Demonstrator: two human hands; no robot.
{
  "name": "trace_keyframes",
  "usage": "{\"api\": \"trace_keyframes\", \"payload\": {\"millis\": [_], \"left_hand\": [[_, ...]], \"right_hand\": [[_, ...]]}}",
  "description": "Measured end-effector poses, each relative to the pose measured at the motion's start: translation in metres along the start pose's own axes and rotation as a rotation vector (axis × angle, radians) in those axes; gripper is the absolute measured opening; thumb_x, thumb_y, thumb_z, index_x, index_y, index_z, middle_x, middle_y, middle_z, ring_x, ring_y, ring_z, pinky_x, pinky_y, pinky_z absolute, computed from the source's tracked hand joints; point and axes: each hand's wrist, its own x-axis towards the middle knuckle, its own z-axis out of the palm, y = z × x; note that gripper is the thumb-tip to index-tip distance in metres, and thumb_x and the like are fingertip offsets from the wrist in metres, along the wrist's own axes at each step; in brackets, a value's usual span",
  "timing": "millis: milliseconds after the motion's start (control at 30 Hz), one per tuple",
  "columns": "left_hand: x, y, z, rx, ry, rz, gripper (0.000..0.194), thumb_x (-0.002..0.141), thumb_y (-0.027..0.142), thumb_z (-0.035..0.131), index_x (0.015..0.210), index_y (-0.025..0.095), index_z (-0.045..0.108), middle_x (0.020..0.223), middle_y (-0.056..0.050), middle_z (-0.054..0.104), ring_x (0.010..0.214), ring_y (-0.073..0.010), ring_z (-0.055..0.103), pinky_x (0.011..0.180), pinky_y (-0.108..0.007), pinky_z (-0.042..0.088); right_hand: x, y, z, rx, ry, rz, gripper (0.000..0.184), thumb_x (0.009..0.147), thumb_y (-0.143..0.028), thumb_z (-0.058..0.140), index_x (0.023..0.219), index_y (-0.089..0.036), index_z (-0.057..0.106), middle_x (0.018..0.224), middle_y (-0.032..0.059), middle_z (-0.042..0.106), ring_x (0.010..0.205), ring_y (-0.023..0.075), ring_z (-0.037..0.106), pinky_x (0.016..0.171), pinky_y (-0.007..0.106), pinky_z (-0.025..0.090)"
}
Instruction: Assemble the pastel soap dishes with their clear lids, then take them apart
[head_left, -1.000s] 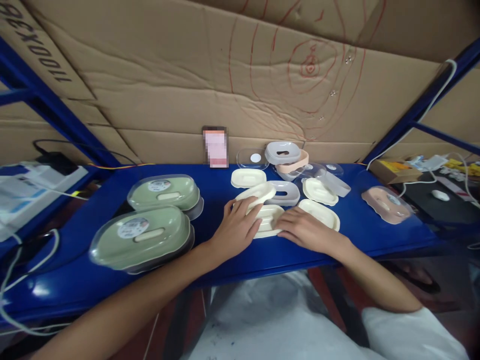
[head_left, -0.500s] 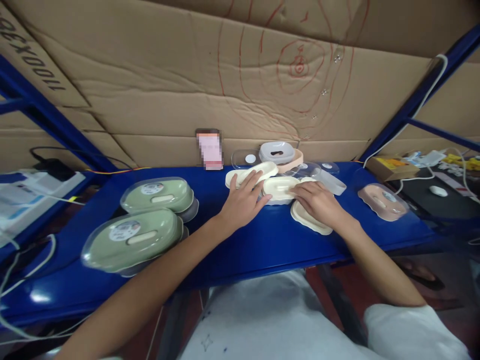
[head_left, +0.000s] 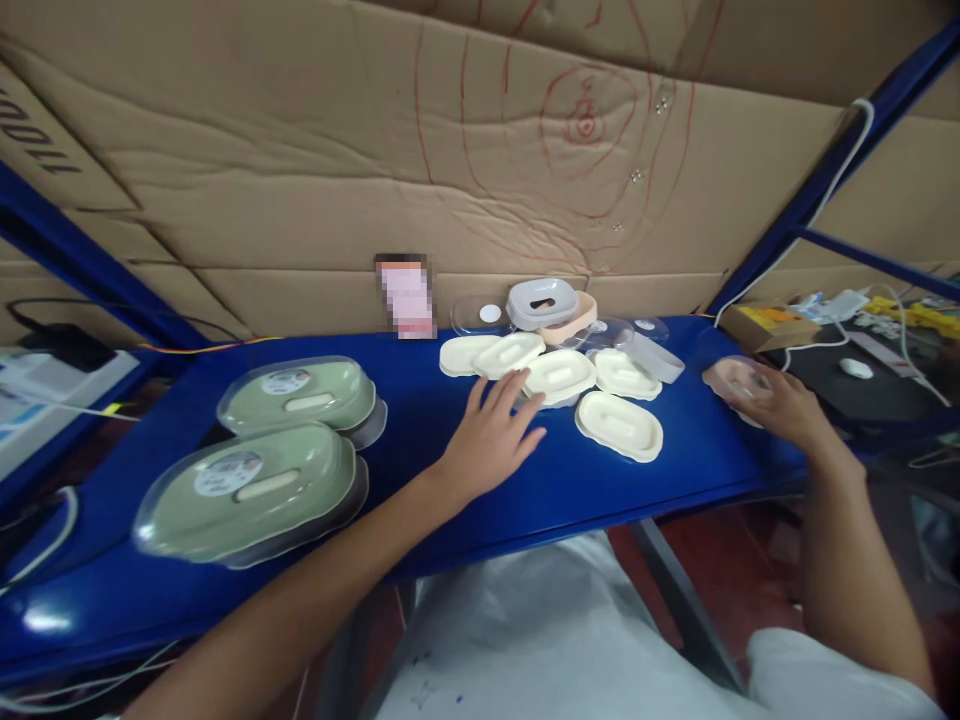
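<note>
Five cream oval trays [head_left: 619,427] lie loosely grouped on the blue table [head_left: 412,400], some overlapping. Left hand [head_left: 491,435] holds nothing: fingers spread at the group's near edge, contact uncertain. Right hand [head_left: 786,405] is at the clear-covered pink oval box [head_left: 724,376], toward the table's right end; fingers lie over it, grip cannot be confirmed. Step in hand, judged: getting hold of this box. Next move calls for firm finger contact on its sides.

Five cream trays [head_left: 620,427], two green boxes [head_left: 247,512]
</note>
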Motion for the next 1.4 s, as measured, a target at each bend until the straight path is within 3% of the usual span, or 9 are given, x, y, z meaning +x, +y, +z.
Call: {"api": "trace_keyframes", "payload": {"millis": [167,333,433,533,667,900,1133,1233,1400], "left_hand": [[0.002,0.014,0.008,-0.489,-0.001,-0.054,0.056,0.100,0.037,0.069,0.152,0.026,0.052,0.159,-0.018,0.053,0.144,-0.0368,0.055,0.121,-0.061,0.043],[0.006,0.008,0.013,-1.295,0.035,-0.339,0.120,0.078,0.046,0.092,0.167,0.043,0.012,0.173,-0.016,0.031,0.144,-0.0346,0.056,0.109,-0.053,0.057],[0.007,-0.001,0.018,-1.408,0.122,-0.451,0.112,0.073,0.046,0.095,0.163,0.037,0.028,0.169,-0.013,0.040,0.150,-0.0353,0.050,0.117,-0.055,0.051],[0.008,-0.008,0.023,-1.357,0.251,-0.646,0.093,0.079,0.047,0.090,0.157,0.029,0.041,0.161,-0.013,0.052,0.147,-0.0341,0.054,0.118,-0.053,0.051],[0.007,-0.011,0.025,-1.332,0.304,-0.655,0.098,0.079,0.042,0.091,0.159,0.030,0.038,0.164,-0.011,0.050,0.145,-0.0329,0.057,0.117,-0.052,0.054],[0.002,-0.017,0.015,-1.181,0.498,-0.706,0.085,0.083,0.040,0.088,0.154,0.030,0.042,0.160,-0.010,0.053,0.148,-0.0290,0.054,0.122,-0.046,0.049],[0.008,-0.038,0.006,-1.062,0.726,-0.671,0.078,0.086,0.041,0.083,0.149,0.032,0.037,0.155,-0.010,0.052,0.143,-0.0276,0.056,0.115,-0.043,0.054],[0.009,-0.039,0.008,-1.029,0.704,-0.659,0.077,0.088,0.044,0.080,0.149,0.033,0.035,0.156,-0.009,0.051,0.143,-0.0277,0.056,0.115,-0.043,0.054],[0.006,-0.034,0.015,-1.038,0.590,-0.591,0.087,0.085,0.054,0.084,0.153,0.033,0.034,0.157,-0.011,0.049,0.146,-0.0274,0.054,0.120,-0.044,0.049]], "right_hand": [[-0.010,-0.054,-0.022,0.377,0.015,-0.030,0.079,0.085,-0.063,0.075,0.148,-0.019,0.058,0.142,0.0203,0.067,0.128,0.0366,0.066,0.108,0.048,0.051],[-0.027,-0.187,-0.056,0.728,-0.175,-0.722,0.082,0.087,-0.062,0.081,0.156,-0.031,0.050,0.163,0.0120,0.051,0.150,0.0364,0.048,0.123,0.055,0.041],[-0.011,-0.254,-0.054,0.849,-0.397,-1.016,0.080,0.085,-0.063,0.082,0.155,-0.036,0.054,0.165,0.0087,0.049,0.153,0.0351,0.046,0.125,0.056,0.041],[0.018,-0.289,-0.039,1.016,-0.487,-1.004,0.062,0.092,-0.060,0.076,0.147,-0.036,0.062,0.154,0.0072,0.062,0.144,0.0314,0.056,0.122,0.055,0.045],[0.032,-0.296,-0.028,1.177,-0.448,-0.890,0.051,0.095,-0.059,0.073,0.139,-0.033,0.068,0.143,0.0071,0.069,0.133,0.0295,0.065,0.113,0.053,0.053],[0.021,-0.270,-0.032,0.928,-0.096,-0.806,0.047,0.096,-0.057,0.074,0.134,-0.029,0.068,0.143,0.0109,0.064,0.139,0.0309,0.058,0.120,0.054,0.045],[0.016,-0.268,-0.027,0.611,-0.208,-0.776,0.051,0.097,-0.060,0.069,0.134,-0.025,0.065,0.136,0.0129,0.065,0.123,0.0349,0.066,0.107,0.054,0.053],[0.008,-0.271,-0.029,0.514,-0.273,-0.830,0.056,0.099,-0.059,0.066,0.144,-0.026,0.059,0.145,0.0157,0.062,0.132,0.0387,0.061,0.110,0.060,0.050],[-0.003,-0.283,-0.041,0.695,-0.125,-0.951,0.065,0.104,-0.055,0.062,0.161,-0.032,0.043,0.167,0.0113,0.046,0.156,0.0349,0.040,0.126,0.061,0.034]]}}
